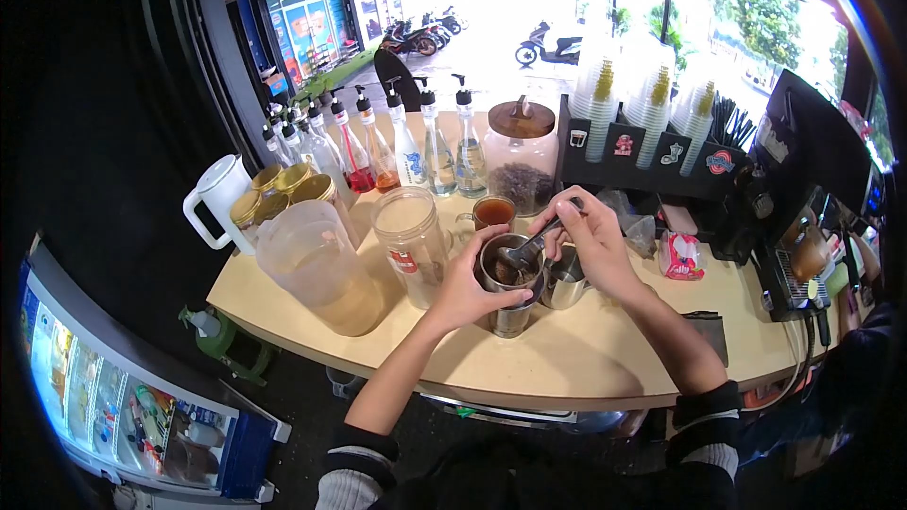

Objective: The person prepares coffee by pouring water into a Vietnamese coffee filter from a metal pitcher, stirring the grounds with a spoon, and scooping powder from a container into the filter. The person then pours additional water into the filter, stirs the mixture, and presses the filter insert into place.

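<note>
My left hand [463, 285] is wrapped round a steel cup [511, 319] on the counter, its thumb across the front. Dark brown grounds or powder [510, 274] show inside the cup. Between the fingers of my right hand [588, 236] is a dark spoon [540, 242], its bowl dipped inside the cup's mouth. Just right of the cup stands a steel milk pitcher [565, 291], partly behind my right hand. A glass mug [494, 213] of reddish-brown liquid sits behind the cup. Left of my left hand is a clear jar [406, 222] with a red label.
On the wooden counter [605, 359] stand a cloudy plastic pitcher [326, 274], a white jug [225, 194], several pump bottles [408, 153] and a lidded jar of dark beans [521, 179]. A black cup holder [642, 156] and an espresso machine [803, 264] are at right.
</note>
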{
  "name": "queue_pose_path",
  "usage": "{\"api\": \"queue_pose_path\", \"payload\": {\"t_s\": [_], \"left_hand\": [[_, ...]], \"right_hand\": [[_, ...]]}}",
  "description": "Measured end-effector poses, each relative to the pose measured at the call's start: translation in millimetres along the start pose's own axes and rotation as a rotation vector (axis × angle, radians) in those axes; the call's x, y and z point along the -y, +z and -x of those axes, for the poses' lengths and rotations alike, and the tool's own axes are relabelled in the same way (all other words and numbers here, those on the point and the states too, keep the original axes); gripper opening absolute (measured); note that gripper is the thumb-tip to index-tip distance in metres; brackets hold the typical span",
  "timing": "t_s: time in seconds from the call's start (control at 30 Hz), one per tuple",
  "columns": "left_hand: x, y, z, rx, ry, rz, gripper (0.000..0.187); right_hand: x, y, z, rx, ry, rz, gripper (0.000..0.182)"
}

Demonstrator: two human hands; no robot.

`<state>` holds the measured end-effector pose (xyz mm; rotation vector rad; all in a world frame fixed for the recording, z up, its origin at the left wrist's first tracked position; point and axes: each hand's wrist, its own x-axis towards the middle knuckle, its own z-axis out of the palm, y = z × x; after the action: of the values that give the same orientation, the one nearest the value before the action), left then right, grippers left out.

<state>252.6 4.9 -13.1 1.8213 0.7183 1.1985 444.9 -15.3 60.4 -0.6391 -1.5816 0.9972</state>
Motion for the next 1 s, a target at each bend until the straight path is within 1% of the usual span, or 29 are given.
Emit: {"api": "queue_pose_path", "payload": {"t_s": [0.13, 0.23, 0.3, 0.43, 0.53, 0.6, 0.63, 0.67, 0.7, 0.73, 0.8, 0.83, 0.9, 0.97, 1.0], "left_hand": [[-5, 0, 1, 0.02, -0.003, -0.012, 0.09], [-6, 0, 1, 0.039, 0.004, -0.078, 0.091], [-6, 1, 2, 0.042, 0.047, -0.175, 0.091], [-3, 2, 3, 0.041, 0.021, -0.095, 0.092], [-9, 1, 1, 0.009, 0.081, -0.111, 0.092], [-25, -3, -1, -0.143, 0.248, -0.276, 0.079], [-33, -6, -3, -0.141, 0.248, -0.273, 0.079], [-41, -8, -6, -0.086, 0.226, -0.385, 0.066], [-47, -9, -8, -0.031, 0.203, -0.498, 0.054], [-49, -8, -10, -0.03, 0.203, -0.496, 0.054], [-52, -2, -13, -0.11, 0.4, -0.646, 0.024], [-51, -1, -15, -0.111, 0.401, -0.644, 0.024], [-50, 2, -18, -0.219, 0.533, -0.742, 0.011], [-52, 2, -18, -0.23, 0.537, -0.757, 0.009], [-53, 1, -17, -0.242, 0.537, -0.775, 0.007]], "right_hand": [[-2, 2, -1, 0.008, 0.022, 0.024, 0.023], [0, 5, -1, 0.001, 0.057, 0.009, 0.021], [1, 5, -1, -0.012, 0.087, -0.008, 0.02], [-2, 5, -1, -0.016, 0.081, -0.043, 0.02], [0, 5, -1, -0.015, 0.091, -0.028, 0.02], [0, 6, -2, -0.018, 0.107, -0.008, 0.02], [0, 8, -2, -0.005, 0.08, -0.002, 0.019], [0, 10, -2, 0.008, 0.054, 0.003, 0.019], [2, 12, -2, 0.015, 0.078, -0.032, 0.014], [2, 13, -2, 0.014, 0.079, -0.03, 0.014], [1, 16, -1, 0.049, 0.034, -0.051, 0.011], [2, 12, 1, 0.069, 0.048, -0.025, 0.01], [9, 9, 5, 0.054, 0.012, -0.029, 0.012], [10, 1, 9, 0.041, -0.022, -0.035, 0.015], [9, -9, 13, -0.03, 0.023, 0.011, 0.016]]}}
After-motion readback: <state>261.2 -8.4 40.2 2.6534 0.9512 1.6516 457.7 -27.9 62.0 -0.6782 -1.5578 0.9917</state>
